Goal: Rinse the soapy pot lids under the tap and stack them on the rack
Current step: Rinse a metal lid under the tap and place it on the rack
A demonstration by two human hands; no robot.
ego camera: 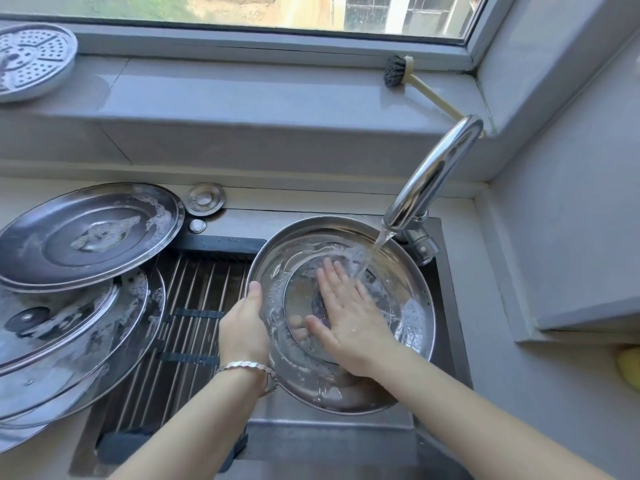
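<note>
Under tap (433,174), lid (405,306) underside up

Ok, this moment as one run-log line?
left hand: grips lid rim | right hand: flat inside lid, under tap stream | soapy lids: piled left

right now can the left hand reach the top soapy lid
Probably, once it lets go: the left hand grips the wet lid under the tap; only bare rack lies before the soapy lid.
</note>
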